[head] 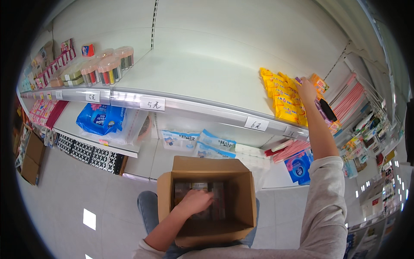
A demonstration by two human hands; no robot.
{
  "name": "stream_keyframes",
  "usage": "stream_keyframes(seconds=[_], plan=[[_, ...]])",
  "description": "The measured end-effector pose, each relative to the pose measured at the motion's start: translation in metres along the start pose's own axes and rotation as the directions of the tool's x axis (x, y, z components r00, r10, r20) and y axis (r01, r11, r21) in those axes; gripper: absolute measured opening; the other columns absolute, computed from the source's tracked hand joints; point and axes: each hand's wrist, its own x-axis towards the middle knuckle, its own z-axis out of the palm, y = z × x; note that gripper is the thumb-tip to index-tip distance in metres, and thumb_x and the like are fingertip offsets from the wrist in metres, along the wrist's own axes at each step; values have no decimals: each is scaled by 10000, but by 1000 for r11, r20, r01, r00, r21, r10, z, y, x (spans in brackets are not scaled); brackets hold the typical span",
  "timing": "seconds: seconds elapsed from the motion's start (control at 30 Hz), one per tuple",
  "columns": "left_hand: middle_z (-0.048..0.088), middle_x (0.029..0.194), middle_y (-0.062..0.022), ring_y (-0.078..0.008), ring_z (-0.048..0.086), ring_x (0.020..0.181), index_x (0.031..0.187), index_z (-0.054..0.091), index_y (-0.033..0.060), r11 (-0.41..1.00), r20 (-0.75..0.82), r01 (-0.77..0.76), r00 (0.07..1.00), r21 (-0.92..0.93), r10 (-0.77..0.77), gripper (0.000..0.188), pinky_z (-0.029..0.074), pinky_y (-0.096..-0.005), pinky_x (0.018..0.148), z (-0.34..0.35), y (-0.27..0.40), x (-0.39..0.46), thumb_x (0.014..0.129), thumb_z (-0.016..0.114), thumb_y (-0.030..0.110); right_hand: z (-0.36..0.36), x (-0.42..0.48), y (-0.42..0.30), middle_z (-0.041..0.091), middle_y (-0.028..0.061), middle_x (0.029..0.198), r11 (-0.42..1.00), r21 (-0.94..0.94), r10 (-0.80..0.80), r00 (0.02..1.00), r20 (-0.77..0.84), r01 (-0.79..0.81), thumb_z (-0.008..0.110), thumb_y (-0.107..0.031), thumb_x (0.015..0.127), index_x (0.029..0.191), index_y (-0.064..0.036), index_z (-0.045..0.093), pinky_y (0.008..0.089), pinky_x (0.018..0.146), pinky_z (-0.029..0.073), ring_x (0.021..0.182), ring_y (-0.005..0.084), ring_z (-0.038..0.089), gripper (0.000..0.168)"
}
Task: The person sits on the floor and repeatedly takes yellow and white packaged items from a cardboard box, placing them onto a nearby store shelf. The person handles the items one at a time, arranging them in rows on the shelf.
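An open cardboard box rests on my lap, its flaps folded out. My left hand reaches into it, over several small boxed packages at the bottom. Its fingers are partly hidden and blurred, so a hold cannot be told. On the shelf to the right, my right hand is among the goods at the inner side of a row of yellow packets. A bit of purple packaging shows at its fingertips. Whether the fingers grip it is not clear.
Lidded clear jars stand at the left of the white shelf, whose front rail carries price tags. Below are a blue wipes pack and bagged paper cups. Hanging goods fill the right. Another carton stands left.
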Motion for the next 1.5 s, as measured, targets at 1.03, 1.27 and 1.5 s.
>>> stream_keyframes(seconds=[1.03,1.27,1.5], plan=[[692,982,-158,-313,674,931,970,686,23,912,256,233,910,337,-327,211,541,-443,775,29,-23,-2,810,610,137,-28,-454,-119,685,208,877,594,787,-763,194,617,-167,615,-153,855,1146,-37,627,420,756,521,854,370,666,313],[700,1008,-150,-298,678,941,958,722,30,894,398,157,853,419,-336,215,541,-428,788,50,-7,69,794,620,124,-21,-459,-110,684,219,881,539,816,-776,252,578,-212,631,-128,842,1169,-42,613,421,766,522,873,369,667,339],[686,1078,-176,-307,657,1031,1050,717,46,772,265,496,743,398,-615,266,515,-406,885,137,-107,60,847,578,147,-16,-464,-101,695,192,905,576,794,-736,301,607,-193,625,-68,807,1171,-45,598,421,777,525,899,357,665,365]])
